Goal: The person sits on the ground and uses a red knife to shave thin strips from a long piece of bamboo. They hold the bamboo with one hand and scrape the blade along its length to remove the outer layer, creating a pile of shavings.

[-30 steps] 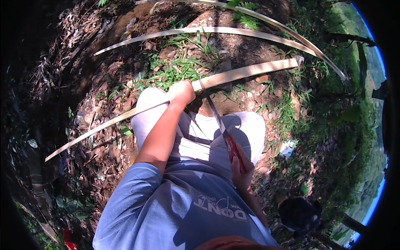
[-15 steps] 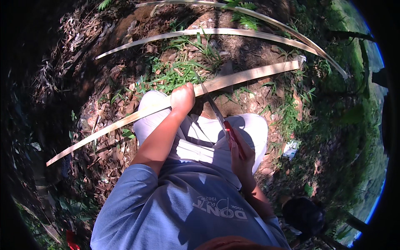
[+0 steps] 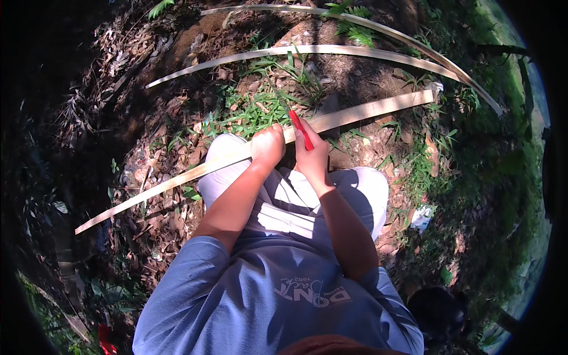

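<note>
My left hand (image 3: 268,146) is closed round a long pale wooden strip (image 3: 361,112), which lies slantwise across my lap and past my knees. In my right hand (image 3: 312,155) is a hand saw, gripped by its red handle (image 3: 301,130). Its narrow grey blade (image 3: 278,93) points away from me to the far left, beyond the strip's far edge. The saw handle is over the strip, just right of my left hand. Exactly where the blade meets the wood is hidden by the handle and fingers.
Two more pale strips (image 3: 319,49) (image 3: 378,28) lie on the ground ahead, their right ends crossing. Grass (image 3: 251,112) and dry leaves (image 3: 168,207) surround me. A crumpled whitish wrapper (image 3: 422,218) lies to the right, and a dark rounded object (image 3: 438,310) stands at lower right.
My right hand has pushed the saw forward and left, from near my lap up to the strip. My left hand still holds the strip in about the same place.
</note>
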The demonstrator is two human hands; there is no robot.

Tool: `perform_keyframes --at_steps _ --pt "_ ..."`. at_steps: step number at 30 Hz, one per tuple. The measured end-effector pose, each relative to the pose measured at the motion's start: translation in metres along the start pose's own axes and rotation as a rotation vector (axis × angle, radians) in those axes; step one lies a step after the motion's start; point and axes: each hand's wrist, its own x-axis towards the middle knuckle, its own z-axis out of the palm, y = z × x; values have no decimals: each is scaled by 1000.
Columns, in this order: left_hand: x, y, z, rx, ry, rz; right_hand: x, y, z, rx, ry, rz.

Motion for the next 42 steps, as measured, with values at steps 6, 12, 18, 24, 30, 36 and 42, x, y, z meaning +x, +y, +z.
perform_keyframes --at_steps 6,12,18,24,30,36,42 --pt "4 4 -9 -37 -66 -58 32 29 31 40 29 -81" --pt "14 2 -27 -123 -303 -117 5 24 14 38 -2 -52" --pt "14 6 -28 -153 -317 -138 -86 0 -55 -58 -60 105" --pt "13 7 -27 -137 -322 -153 -165 -55 -119 -61 -79 306" --pt "12 8 -26 -110 -309 -156 -213 -118 -166 -125 -79 277" --pt "7 5 -22 -107 -274 -127 -202 -146 -172 -76 -76 340" --pt "3 3 -6 -88 -128 -62 -171 -113 -147 -155 -52 168"
